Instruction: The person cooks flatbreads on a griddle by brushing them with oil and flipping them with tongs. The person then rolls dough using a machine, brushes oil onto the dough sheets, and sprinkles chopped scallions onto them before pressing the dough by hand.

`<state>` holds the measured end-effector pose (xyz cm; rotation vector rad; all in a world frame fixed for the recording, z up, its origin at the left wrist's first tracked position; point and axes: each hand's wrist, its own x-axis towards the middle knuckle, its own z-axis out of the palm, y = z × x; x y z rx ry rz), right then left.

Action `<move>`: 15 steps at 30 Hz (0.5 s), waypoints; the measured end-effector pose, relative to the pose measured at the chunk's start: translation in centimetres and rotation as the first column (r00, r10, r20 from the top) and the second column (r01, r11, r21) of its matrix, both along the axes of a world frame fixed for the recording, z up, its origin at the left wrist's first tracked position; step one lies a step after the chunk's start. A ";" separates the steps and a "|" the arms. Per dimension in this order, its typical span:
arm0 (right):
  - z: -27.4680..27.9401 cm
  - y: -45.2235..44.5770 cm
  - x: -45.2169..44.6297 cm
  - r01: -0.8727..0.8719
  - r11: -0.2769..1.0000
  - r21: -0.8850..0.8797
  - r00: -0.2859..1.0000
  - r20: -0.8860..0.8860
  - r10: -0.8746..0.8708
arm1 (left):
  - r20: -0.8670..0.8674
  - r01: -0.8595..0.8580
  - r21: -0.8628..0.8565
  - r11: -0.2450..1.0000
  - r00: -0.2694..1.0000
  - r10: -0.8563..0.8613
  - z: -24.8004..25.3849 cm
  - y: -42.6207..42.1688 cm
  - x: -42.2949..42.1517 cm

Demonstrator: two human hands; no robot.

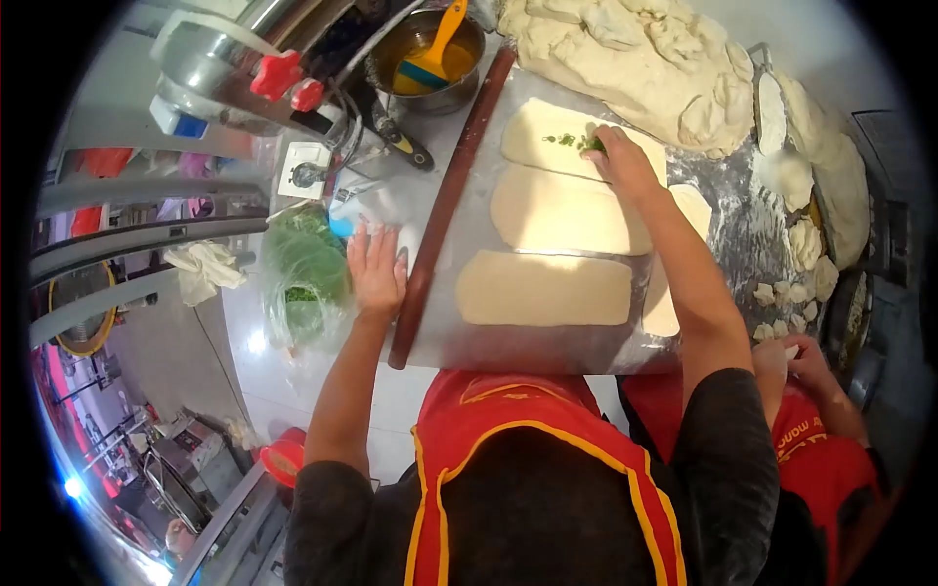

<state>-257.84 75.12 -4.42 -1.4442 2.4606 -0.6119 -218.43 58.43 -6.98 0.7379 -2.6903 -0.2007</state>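
Three flat dough sheets lie one above another on the metal worktop: a top sheet (528,132), a middle sheet (557,210) and a bottom sheet (547,290). Over the right part of the top sheet, my right hand (620,156) has its fingers closed on chopped green herbs (567,141), some of which lie scattered on the dough beside it. My left hand (376,264) rests flat with fingers spread, left of a dark red wooden rod (440,220). Next to it sits a clear plastic bag (308,264) with greens inside.
A metal pot (425,59) with yellow liquid and a brush (435,54) stands at the top. A large dough mass (664,73) lies at the back. At the right are dough pieces (787,293) and a co-worker's hands (806,361). More dough strips lie beneath my right arm.
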 end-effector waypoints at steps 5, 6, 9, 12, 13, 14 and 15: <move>0.5 1.9 -0.5 0.074 0.996 -0.044 0.993 0.091 -0.070 | -0.046 0.004 -0.024 1.000 0.999 -0.005 0.2 0.2 -0.2; 1.0 2.2 0.2 0.073 0.993 -0.096 0.991 0.122 -0.062 | -0.062 0.016 -0.034 0.999 0.998 -0.018 0.3 0.0 -0.3; 2.2 2.3 4.3 0.017 0.970 -0.245 0.982 0.189 0.031 | -0.075 0.017 -0.059 0.998 0.997 -0.022 0.4 0.2 -0.4; 1.2 1.7 7.7 -0.177 0.969 -0.171 0.980 0.058 0.190 | -0.093 0.020 -0.027 0.999 0.995 -0.022 0.9 0.3 -0.5; 1.2 1.4 8.3 -0.195 0.971 -0.139 0.979 0.027 0.201 | -0.106 0.029 -0.024 0.999 0.994 -0.031 1.1 0.3 -0.6; 1.3 1.1 8.8 -0.214 0.971 -0.107 0.977 -0.001 0.215 | -0.117 0.036 -0.021 0.999 0.992 -0.038 1.3 0.3 -0.6; 1.4 1.0 9.4 -0.234 0.969 -0.074 0.972 -0.027 0.232 | -0.126 0.040 -0.018 0.999 0.991 -0.042 1.2 0.3 -0.5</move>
